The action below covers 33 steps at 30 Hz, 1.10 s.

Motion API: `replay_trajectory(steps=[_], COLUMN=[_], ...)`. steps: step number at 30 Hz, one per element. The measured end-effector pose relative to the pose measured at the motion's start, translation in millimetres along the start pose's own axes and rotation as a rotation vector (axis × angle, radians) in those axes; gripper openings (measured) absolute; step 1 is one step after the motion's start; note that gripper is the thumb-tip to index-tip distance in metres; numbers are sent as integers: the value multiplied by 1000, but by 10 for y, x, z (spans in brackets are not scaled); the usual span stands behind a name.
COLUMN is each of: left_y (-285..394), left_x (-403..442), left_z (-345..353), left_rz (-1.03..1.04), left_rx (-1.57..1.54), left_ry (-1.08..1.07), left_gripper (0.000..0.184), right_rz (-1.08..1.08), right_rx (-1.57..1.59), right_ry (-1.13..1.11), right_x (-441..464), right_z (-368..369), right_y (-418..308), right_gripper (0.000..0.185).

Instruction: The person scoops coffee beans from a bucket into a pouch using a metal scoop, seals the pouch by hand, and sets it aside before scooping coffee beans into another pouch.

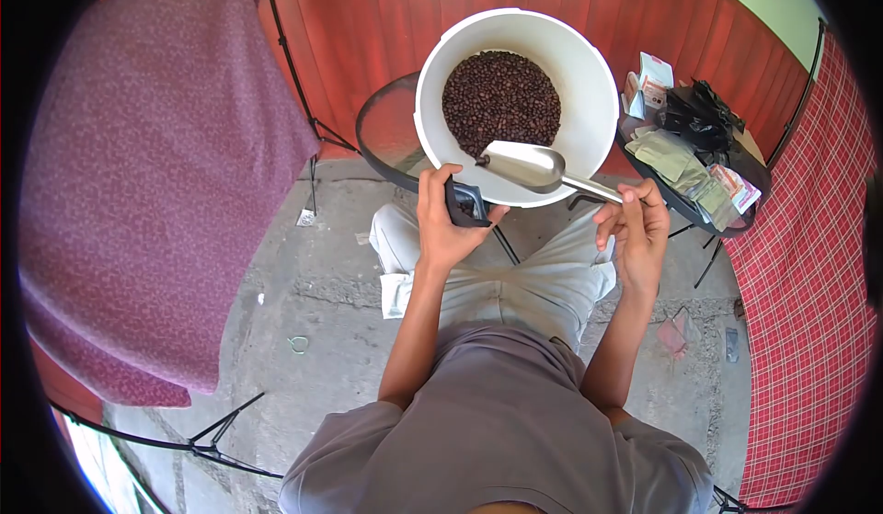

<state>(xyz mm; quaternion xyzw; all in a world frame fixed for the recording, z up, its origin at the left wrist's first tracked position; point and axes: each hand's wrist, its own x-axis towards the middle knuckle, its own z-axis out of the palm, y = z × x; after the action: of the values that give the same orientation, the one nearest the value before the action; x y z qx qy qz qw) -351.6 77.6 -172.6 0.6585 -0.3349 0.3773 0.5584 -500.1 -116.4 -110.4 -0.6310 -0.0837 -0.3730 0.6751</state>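
A white bucket [602, 100] stands in front of me with dark roasted coffee beans [501, 100] in it. My right hand [638, 229] is closed on the thin handle of a metal scoop [529, 166], which lies over the bucket's near rim. The scoop's tip points left, with a few beans at its edge; its bowl looks mostly bare. Just left of the scoop, my left hand [440, 224] grips a small black open-topped pouch [454, 203] by its sides. Some dark beans seem to show inside the pouch, though its bottom is hidden.
On the right, a round black-rimmed table [676, 203] holds papers, black plastic and several packets [681, 160]. Another round black-rimmed table [382, 114] sits under the bucket. Purple cloth [166, 192] hangs left, red checked cloth [814, 302] right. A red panelled wall [349, 27] rises behind.
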Motion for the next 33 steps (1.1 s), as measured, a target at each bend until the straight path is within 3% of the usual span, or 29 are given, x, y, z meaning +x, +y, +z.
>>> replay_trajectory(steps=[13, 33], left_y=[-2, 32], left_x=[-8, 12], left_z=[6, -5], left_rz=[-42, -15], left_rx=[9, 1], left_ry=[3, 0], left_gripper=[80, 78], right_rz=[-32, -37], right_rx=[-84, -15], right_ry=[-112, -110], right_x=[-92, -72], right_z=[42, -24], right_y=[-213, -172], right_gripper=[11, 12])
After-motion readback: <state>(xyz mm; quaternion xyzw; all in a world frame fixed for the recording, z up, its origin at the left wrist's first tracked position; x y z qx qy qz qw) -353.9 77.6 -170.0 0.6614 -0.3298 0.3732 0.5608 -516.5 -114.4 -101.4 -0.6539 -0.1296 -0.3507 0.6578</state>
